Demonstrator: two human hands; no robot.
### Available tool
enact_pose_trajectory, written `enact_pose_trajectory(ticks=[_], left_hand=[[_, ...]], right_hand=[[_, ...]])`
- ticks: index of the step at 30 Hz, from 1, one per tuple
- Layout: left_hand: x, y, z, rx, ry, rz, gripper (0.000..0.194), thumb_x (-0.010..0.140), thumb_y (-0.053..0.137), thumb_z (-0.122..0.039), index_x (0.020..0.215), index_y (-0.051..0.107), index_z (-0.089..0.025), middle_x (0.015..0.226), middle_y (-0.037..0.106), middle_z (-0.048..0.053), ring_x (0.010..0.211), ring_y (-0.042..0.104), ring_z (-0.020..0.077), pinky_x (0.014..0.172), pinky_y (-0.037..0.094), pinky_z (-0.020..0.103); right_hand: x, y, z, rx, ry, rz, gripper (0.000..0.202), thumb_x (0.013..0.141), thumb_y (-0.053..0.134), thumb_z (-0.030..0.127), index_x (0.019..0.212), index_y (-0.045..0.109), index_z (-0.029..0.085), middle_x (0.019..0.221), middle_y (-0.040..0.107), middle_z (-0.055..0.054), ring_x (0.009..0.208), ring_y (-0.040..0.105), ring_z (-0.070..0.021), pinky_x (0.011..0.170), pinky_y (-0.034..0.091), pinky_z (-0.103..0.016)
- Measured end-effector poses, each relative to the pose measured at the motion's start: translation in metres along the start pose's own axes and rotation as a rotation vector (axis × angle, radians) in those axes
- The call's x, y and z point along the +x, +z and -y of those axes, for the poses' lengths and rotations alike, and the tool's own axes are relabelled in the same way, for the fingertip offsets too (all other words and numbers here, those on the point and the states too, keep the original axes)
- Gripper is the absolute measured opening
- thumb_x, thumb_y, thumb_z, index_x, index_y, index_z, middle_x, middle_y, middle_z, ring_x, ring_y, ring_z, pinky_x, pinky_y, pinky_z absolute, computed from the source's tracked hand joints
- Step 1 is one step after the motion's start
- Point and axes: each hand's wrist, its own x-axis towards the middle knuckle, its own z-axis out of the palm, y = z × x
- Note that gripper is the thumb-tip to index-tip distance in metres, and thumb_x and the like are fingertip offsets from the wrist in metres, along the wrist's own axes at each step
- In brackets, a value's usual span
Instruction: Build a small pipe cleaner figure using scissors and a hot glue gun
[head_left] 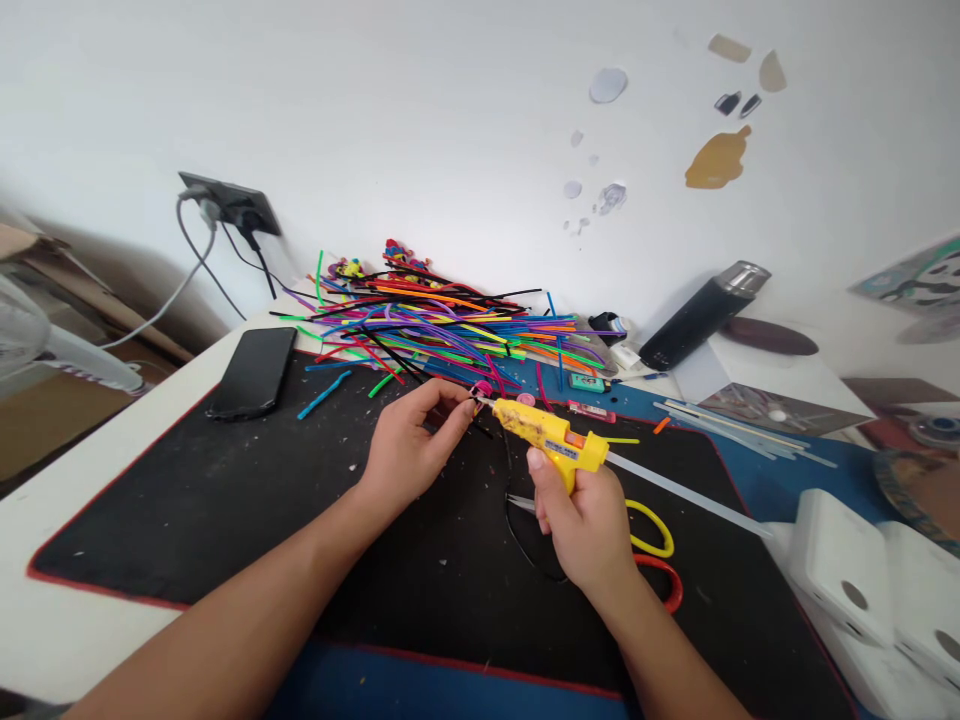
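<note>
My right hand (589, 515) is wrapped round the grip of a yellow glue gun (544, 432), its thumb on the back of the handle. A long clear glue stick (686, 490) sticks out of the gun's rear. My left hand (412, 440) pinches a small pink coiled piece (482, 388) between thumb and fingertips. The gun's nozzle points left and meets or nearly touches that piece; exact contact is too small to tell. Under my right hand lies a pair of scissors with one yellow and one red handle loop (661, 580), its blades partly hidden.
A heap of colourful pipe cleaners (450, 325) lies along the wall. A black phone (255, 372) rests on the left of the black mat (247, 510). Spare glue sticks (739, 430), a dark flask (697, 320) and white boxes (844, 570) stand or lie to the right.
</note>
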Motion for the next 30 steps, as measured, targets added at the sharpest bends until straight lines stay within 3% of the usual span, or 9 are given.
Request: enact_pose_trajectory(ticks=[12,23,30], left_hand=[[0.0001,-0.0007,-0.0019,-0.005,-0.005,0.002,0.017,0.095,0.066,-0.035,0.087,0.070,-0.021,0.074,0.073,0.000,0.061,0.065,0.0135,0.059,0.050,0.023],[0.0002,-0.0003,-0.0012,-0.002,0.001,0.001,0.015,0.095,0.066,-0.033,0.088,0.071,-0.020,0.075,0.074,0.000,0.062,0.065,0.0134,0.061,0.050,0.023],[-0.0002,0.0002,-0.0016,-0.004,0.002,-0.001,0.015,0.095,0.066,-0.032,0.087,0.071,-0.020,0.074,0.073,0.000,0.062,0.065,0.0134,0.061,0.050,0.023]], right_hand=[[-0.0006,-0.0003,-0.0003,0.037,0.054,0.020,0.052,0.105,0.052,0.057,0.073,0.070,0.022,0.041,0.048,0.002,0.045,0.055,-0.0186,0.048,0.043,-0.028],[-0.0012,0.0008,-0.0012,0.011,0.043,0.015,0.056,0.105,0.052,0.056,0.059,0.057,0.024,0.042,0.049,0.002,0.042,0.051,-0.0164,0.048,0.042,-0.028],[-0.0003,-0.0007,0.0016,0.006,0.049,0.028,0.055,0.105,0.052,0.055,0.061,0.060,0.024,0.041,0.049,0.002,0.043,0.053,-0.0171,0.048,0.042,-0.028]])
